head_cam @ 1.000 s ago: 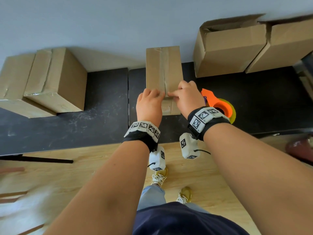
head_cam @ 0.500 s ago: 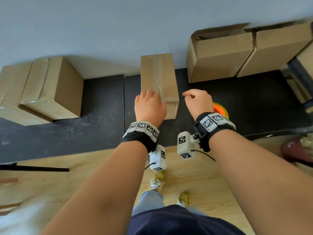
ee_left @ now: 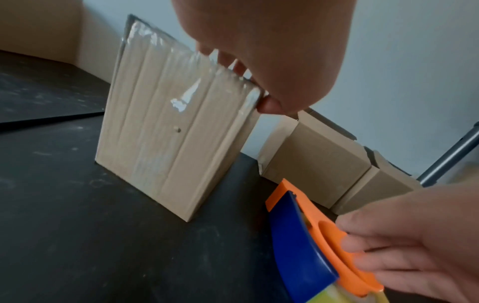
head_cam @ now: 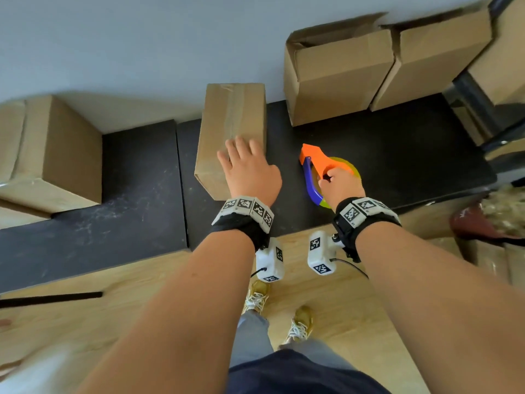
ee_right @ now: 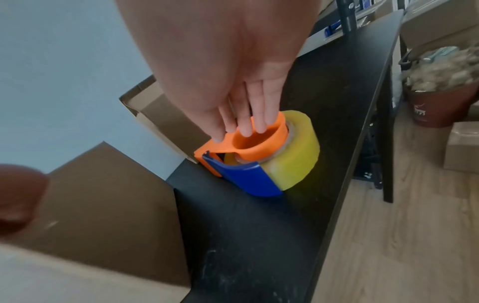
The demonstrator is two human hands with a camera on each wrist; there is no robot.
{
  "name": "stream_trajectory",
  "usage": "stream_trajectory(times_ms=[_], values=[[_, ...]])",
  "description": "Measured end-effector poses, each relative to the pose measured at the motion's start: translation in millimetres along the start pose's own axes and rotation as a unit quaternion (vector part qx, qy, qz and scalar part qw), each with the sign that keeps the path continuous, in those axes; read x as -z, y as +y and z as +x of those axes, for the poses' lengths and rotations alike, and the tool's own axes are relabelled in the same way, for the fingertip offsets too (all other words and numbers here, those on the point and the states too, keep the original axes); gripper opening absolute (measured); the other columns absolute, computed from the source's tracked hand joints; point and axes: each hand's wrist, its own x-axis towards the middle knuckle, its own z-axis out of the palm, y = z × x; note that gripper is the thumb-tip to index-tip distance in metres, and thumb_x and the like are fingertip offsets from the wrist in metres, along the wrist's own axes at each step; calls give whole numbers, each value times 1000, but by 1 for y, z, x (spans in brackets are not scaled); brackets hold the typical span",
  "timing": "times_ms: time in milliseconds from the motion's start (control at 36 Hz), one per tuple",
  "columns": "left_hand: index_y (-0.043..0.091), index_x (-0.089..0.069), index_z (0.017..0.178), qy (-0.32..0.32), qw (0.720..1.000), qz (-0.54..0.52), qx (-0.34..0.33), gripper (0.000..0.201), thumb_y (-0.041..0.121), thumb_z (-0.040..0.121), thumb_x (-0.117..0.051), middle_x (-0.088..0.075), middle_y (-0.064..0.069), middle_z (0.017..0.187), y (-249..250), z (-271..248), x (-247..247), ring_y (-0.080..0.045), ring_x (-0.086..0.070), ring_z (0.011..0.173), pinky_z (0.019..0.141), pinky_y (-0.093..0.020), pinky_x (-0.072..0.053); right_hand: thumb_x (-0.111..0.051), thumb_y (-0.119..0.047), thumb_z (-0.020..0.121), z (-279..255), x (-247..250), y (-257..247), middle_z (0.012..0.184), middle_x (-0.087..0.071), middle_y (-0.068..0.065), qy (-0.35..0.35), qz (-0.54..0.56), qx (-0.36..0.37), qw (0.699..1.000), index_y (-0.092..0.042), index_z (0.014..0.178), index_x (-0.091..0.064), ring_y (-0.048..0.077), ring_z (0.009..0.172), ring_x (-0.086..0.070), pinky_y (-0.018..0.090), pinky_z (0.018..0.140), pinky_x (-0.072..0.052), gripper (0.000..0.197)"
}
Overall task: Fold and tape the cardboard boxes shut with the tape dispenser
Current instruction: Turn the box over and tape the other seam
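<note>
A narrow cardboard box (head_cam: 227,123) stands on the black table (head_cam: 397,152), with clear tape along its top seam and down its near end (ee_left: 168,133). My left hand (head_cam: 247,166) lies flat on the near part of its top, fingers straight and spread. To the right of the box lies the orange and blue tape dispenser (head_cam: 312,157) with a yellowish tape roll (ee_right: 290,160). My right hand (head_cam: 341,186) is over it, and its straight fingertips (ee_right: 243,127) touch the rim of the orange handle ring. The thumb is hidden.
Two cardboard boxes (head_cam: 338,72) (head_cam: 434,61) stand at the back right against the wall, the nearer one with a raised flap. Taped boxes (head_cam: 56,149) sit at the left. A brown pot (head_cam: 488,220) stands on the floor past the table's right end.
My right hand left the box's top seam and moved right, down onto the tape dispenser. My left hand stayed on the box and its fingers flattened out.
</note>
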Motion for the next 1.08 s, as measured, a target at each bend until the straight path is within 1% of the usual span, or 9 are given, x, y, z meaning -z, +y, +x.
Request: stream_trajectory(times_ms=[83,250,417,583,750,833,917,1000,1083], values=[[4,-51,112,38,999,-3,-3,44,19,71,-47,-48,-20,134,-3,-6,-8,-42,-33,134,109,-58,-22,-58,-36,95,10,-9,-1,115,-63,10,-44,-38,-11,998,-9,124,-57,29,101,-61,35,78,-45,39],[5,-55,102,102,994,30,-29,27,21,80,-56,-57,-20,122,-7,-3,-23,-44,-44,126,103,-60,-32,-61,-53,89,18,-34,-3,89,-60,8,-50,-137,-15,989,-7,104,-56,25,75,-59,32,64,-48,49],[6,-53,105,117,992,44,-30,25,21,87,-60,-57,-21,123,-8,-1,-32,-45,-45,125,102,-61,-33,-66,-39,89,24,-37,-2,105,-62,11,-46,-178,-5,983,-6,116,-52,29,92,-63,36,76,-53,45],[6,-53,108,97,994,42,-29,29,15,82,-62,-56,-21,124,-8,0,-29,-45,-43,127,103,-62,-31,-68,-34,89,24,-32,-7,88,-53,7,-79,-168,-1,983,-6,109,-53,23,76,-54,31,67,-43,37],[6,-52,112,65,997,32,-20,36,9,76,-56,-54,-19,118,-13,1,-15,-44,-42,126,105,-63,-28,-60,-36,88,6,-18,-10,67,-49,3,-57,-1,0,998,-14,87,-48,26,66,-53,31,60,-39,25],[10,-46,126,21,1000,16,-2,55,6,72,-47,-49,-15,120,-15,0,-1,-39,-38,125,108,-61,-22,-56,-30,85,-4,0,-19,65,-46,4,-39,125,-22,991,-15,76,-46,27,62,-47,30,53,-32,20],[18,-40,133,0,1000,4,-5,67,4,68,-49,-46,-12,119,-22,-2,10,-35,-37,124,111,-58,-19,-54,-32,87,-12,21,-28,84,-56,13,-80,220,-81,969,-5,89,-61,31,80,-49,33,67,-35,29],[22,-43,132,-19,999,9,-26,65,4,70,-53,-45,-10,117,-30,-8,21,-32,-40,121,111,-55,-21,-56,-37,85,-17,32,-30,104,-65,21,-86,290,-102,948,0,96,-66,29,82,-52,33,69,-36,40],[20,-44,133,-37,998,16,-38,63,5,73,-57,-44,-10,121,-39,-14,29,-31,-40,120,111,-50,-21,-58,-53,86,-23,38,-31,119,-64,17,-54,304,-121,943,1,115,-63,29,93,-57,33,80,-42,61]])
